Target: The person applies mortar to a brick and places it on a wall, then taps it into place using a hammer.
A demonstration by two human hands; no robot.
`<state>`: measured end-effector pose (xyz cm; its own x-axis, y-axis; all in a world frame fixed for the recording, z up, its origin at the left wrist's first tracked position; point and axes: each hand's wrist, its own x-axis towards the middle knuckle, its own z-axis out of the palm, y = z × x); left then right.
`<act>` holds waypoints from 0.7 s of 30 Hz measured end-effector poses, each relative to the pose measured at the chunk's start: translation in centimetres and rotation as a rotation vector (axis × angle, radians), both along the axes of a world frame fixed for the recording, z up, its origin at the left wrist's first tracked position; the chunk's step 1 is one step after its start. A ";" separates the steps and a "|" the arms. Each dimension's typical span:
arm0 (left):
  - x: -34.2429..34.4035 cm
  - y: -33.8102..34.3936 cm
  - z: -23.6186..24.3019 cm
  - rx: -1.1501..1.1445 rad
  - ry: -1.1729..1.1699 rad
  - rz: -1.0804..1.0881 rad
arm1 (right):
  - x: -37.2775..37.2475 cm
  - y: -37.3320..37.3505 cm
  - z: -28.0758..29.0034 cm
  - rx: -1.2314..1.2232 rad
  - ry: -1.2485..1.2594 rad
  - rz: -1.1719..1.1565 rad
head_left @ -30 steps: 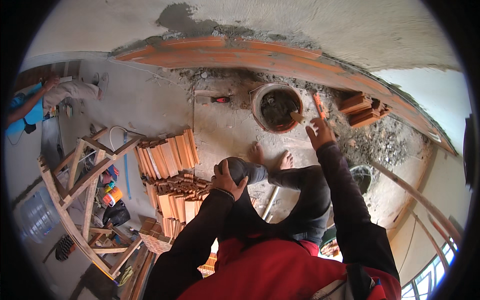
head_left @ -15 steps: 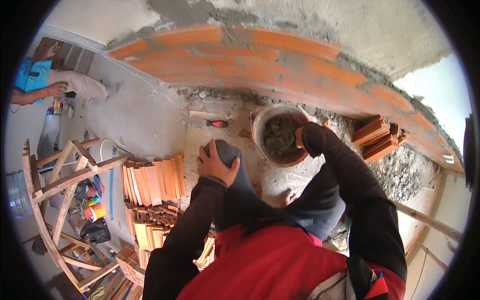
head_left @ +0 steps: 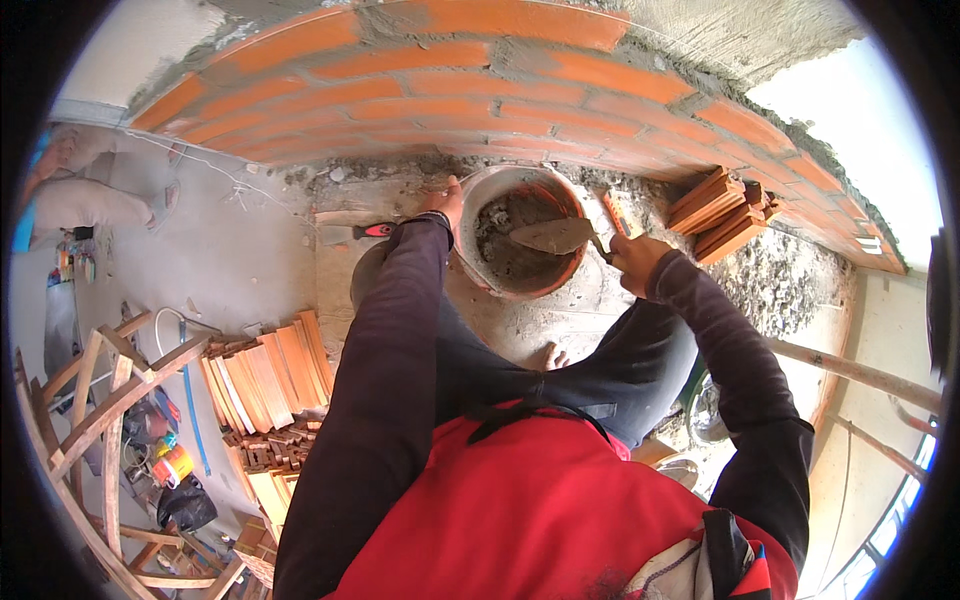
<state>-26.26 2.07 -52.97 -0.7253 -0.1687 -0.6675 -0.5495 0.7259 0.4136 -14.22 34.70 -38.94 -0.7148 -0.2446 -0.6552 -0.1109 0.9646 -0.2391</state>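
My left hand point(head_left: 443, 203) grips the left rim of a round mortar bucket point(head_left: 479, 267), its fingers partly hidden by the wrist. My right hand point(head_left: 635, 262) is closed on the handle of a trowel point(head_left: 550, 236), whose broad blade is over the wet grey mortar point(head_left: 497, 228) inside the bucket. Left of the bucket, a flat tool with a red and black handle point(head_left: 374, 231) lies on the floor. An orange tool point(head_left: 616, 208) lies just right of the bucket, near my right hand.
An orange brick wall point(head_left: 430, 55) runs along the front. Cut brick pieces point(head_left: 724, 215) lean right of the bucket; more stacks point(head_left: 268, 369) stand at left beside a wooden trestle point(head_left: 103, 400). Another person point(head_left: 95, 200) is at far left. A wooden pole point(head_left: 850, 372) is at right.
My left hand has left my knee and moved forward to the bucket rim. My right hand reached into the bucket and now shows the trowel over it. The view has shifted, showing more wall.
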 end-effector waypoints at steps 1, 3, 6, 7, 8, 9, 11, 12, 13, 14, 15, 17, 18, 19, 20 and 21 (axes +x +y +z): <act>0.0 0.4 -0.3 -0.043 0.005 -0.053 | 0.6 0.3 -0.9 -0.010 0.027 -0.014; -0.4 0.6 -0.8 -0.104 0.037 -0.090 | 2.0 0.4 -3.3 -0.040 0.086 -0.035; -2.1 1.1 -0.8 -0.168 0.092 -0.003 | 2.8 0.5 -7.8 -0.010 0.154 -0.107; -2.9 1.0 -1.3 -0.189 0.124 -0.007 | 3.0 1.3 -10.3 -0.013 0.175 -0.135; -3.8 0.1 -1.8 -0.215 0.149 -0.014 | 3.3 1.4 -11.7 -0.001 0.182 -0.135; -4.3 -0.7 -2.2 -0.241 0.173 -0.022 | 3.8 1.8 -13.0 0.005 0.169 -0.166; -5.0 -1.3 -2.0 -0.251 0.115 0.073 | 4.1 2.2 -13.9 0.022 0.148 -0.225; -5.1 -1.2 -1.7 -0.257 0.087 0.118 | 4.3 3.5 -15.2 0.006 0.159 -0.215; -5.4 -1.0 -1.8 -0.275 0.084 0.098 | 4.7 4.8 -15.6 0.004 0.207 -0.227; -5.6 -1.1 -1.9 -0.295 0.079 0.080 | 5.2 5.9 -15.7 0.001 0.253 -0.237; -5.5 -1.1 -1.9 -0.314 0.075 0.061 | 5.7 7.0 -15.7 -0.002 0.299 -0.248; -5.6 -1.9 -2.2 -0.257 0.083 0.003 | 5.3 9.8 -13.9 0.055 0.263 -0.207; -5.4 -2.1 -2.4 -0.227 0.088 -0.023 | 4.9 11.1 -12.7 0.085 0.246 -0.183; -5.3 -2.3 -2.8 -0.223 0.101 0.008 | 4.4 11.3 -10.2 0.075 0.254 -0.219; -5.1 -2.5 -3.3 -0.218 0.116 0.043 | 3.7 10.9 -7.3 0.108 0.259 -0.163; -5.0 -2.6 -3.4 -0.214 0.132 0.074 | 3.3 10.2 -4.8 0.140 0.264 -0.113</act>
<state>-31.29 -0.55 -56.42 -0.7844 -0.3511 -0.5113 -0.5554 0.7646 0.3270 -10.87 44.86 -43.71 -0.8823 -0.0745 -0.4647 -0.0419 0.9959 -0.0802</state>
